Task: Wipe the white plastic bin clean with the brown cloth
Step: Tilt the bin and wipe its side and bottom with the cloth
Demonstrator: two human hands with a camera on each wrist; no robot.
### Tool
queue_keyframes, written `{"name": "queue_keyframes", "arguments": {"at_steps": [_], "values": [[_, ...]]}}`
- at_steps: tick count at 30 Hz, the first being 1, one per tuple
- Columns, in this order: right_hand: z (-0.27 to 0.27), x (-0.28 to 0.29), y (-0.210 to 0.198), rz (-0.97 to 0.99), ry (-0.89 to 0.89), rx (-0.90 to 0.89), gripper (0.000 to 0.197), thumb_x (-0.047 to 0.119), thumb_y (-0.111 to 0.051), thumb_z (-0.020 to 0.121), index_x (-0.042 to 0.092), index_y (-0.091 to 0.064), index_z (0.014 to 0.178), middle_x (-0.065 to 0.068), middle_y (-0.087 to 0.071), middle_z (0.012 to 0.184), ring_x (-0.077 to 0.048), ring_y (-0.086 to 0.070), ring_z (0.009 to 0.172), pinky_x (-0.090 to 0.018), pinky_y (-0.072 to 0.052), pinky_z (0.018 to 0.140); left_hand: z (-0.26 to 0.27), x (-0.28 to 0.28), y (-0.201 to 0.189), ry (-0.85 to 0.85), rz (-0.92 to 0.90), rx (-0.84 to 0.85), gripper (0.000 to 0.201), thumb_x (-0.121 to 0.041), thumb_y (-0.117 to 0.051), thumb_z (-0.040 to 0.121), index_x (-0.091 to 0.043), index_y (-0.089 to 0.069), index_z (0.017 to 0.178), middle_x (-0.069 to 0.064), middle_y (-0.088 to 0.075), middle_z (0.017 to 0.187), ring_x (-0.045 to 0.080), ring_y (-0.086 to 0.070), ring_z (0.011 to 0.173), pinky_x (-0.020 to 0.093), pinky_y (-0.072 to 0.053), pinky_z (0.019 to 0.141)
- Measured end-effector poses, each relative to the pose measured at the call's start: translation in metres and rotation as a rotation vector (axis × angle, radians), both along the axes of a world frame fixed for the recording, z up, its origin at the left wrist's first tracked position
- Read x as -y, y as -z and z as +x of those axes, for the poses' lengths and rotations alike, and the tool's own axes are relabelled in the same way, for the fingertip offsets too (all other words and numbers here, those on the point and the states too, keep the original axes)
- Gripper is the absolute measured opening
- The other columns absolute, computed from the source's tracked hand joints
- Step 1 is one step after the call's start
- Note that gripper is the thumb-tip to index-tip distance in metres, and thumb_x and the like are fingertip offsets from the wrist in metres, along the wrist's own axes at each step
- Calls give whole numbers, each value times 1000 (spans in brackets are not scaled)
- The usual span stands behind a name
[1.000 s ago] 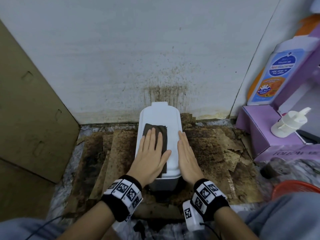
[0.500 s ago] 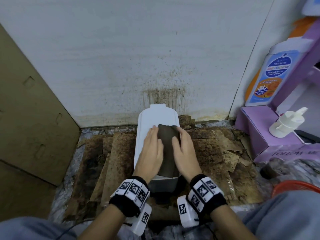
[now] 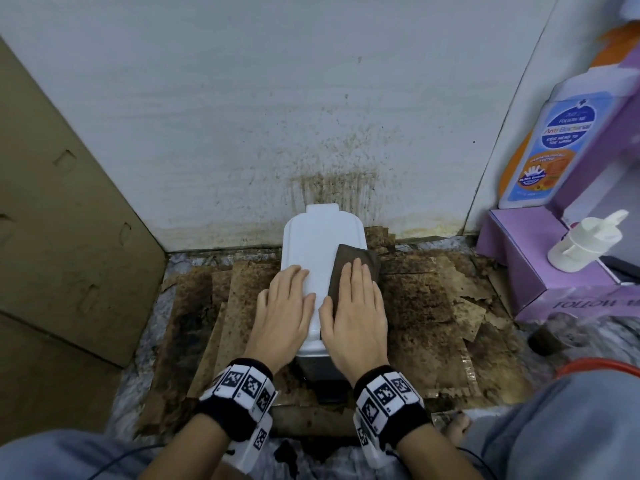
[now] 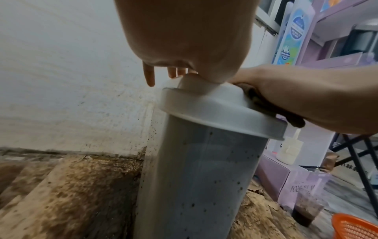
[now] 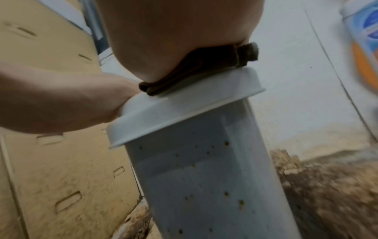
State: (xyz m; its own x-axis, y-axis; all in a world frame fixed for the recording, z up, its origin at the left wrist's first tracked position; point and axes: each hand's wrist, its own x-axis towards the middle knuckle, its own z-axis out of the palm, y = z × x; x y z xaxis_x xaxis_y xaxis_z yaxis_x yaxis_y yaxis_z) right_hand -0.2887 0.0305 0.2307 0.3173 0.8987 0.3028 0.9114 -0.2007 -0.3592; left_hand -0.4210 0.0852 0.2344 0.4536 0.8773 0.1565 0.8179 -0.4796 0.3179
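The white plastic bin stands upright on stained cardboard against the wall, its lid facing up. Brown specks dot its grey side walls. The brown cloth lies folded on the right half of the lid, and my right hand presses flat on it with straight fingers. In the right wrist view the cloth is squashed between palm and lid. My left hand rests flat on the lid's left edge, fingers straight and off the cloth.
A brown cardboard sheet leans at the left. At the right stand a purple box, a white pump bottle and a large wash bottle. An orange basket and a dark cup sit at the lower right.
The cloth passed from under my left hand to under my right hand and slid from the lid's left side to its right edge. My left hand moved to the left edge.
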Motion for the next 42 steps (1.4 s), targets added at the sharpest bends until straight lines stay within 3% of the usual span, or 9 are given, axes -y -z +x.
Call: {"name": "queue_keyframes", "arguments": {"at_steps": [4,10,14,18,22,26,30,36,42], "values": [[10,3,0,-36,31,-287,70,44,-35,103,11,-16,160,-5,-17,168,-20,-20,154,-36,-21,124,-4,0,-1,10,-37,13,51,-43,-22,108,-24,-30,155,-8,-24,161,7,-19,149,38,-25,117],[34,5,-5,-67,158,-1067,65,57,-44,100,34,-25,158,5,-48,150,-21,-50,132,-39,-41,109,-5,0,-2,18,8,-61,57,-45,-12,105,-22,-32,153,-2,-28,160,13,-23,148,38,-20,118],[35,4,11,37,91,-1308,60,51,-49,100,41,-29,156,15,-52,143,-9,-55,124,-43,-46,109,-9,-2,-5,22,52,-57,53,-42,-16,105,-20,-39,147,-1,-37,154,16,-30,143,36,-19,116],[23,1,18,110,20,-1341,52,39,-44,106,38,-31,156,23,-53,137,12,-54,113,-21,-45,95,-6,-6,-10,-51,69,23,48,-41,-24,105,-15,-49,137,3,-47,141,23,-38,137,39,-27,114],[-2,-7,18,116,-53,-1351,48,44,-42,105,48,-34,152,27,-48,146,6,-51,128,-33,-45,108,-5,-15,-15,-48,-15,202,45,-39,-35,108,-16,-42,146,1,-39,151,18,-31,143,31,-23,120],[-28,-15,17,76,-162,-1357,46,41,-37,108,52,-29,152,40,-41,144,21,-43,126,-24,-38,109,-16,-25,-10,-52,-113,335,55,-47,-34,106,-19,-34,153,-7,-31,159,9,-22,148,26,-17,122],[-56,-23,21,40,-220,-1360,50,39,-34,109,49,-19,156,30,-22,161,7,-24,147,-36,-23,125,-42,-33,-3,-60,-122,360,70,-59,-28,100,-18,-29,157,-8,-26,163,8,-19,151,34,-17,125],[-90,-33,33,70,-261,-1196,47,43,-20,106,53,-9,151,27,-8,165,11,-7,149,-31,-8,127,-70,-45,3,-15,-144,336,72,-59,-29,101,-20,-21,161,-12,-17,166,3,-11,154,29,-12,126],[-81,-35,78,46,-229,-987,52,36,-20,108,32,-14,159,20,-9,167,4,-5,152,-27,-6,125,-79,-48,4,-9,-173,347,70,-55,-35,101,-21,-20,161,-12,-17,166,1,-10,153,18,-7,123]]}}
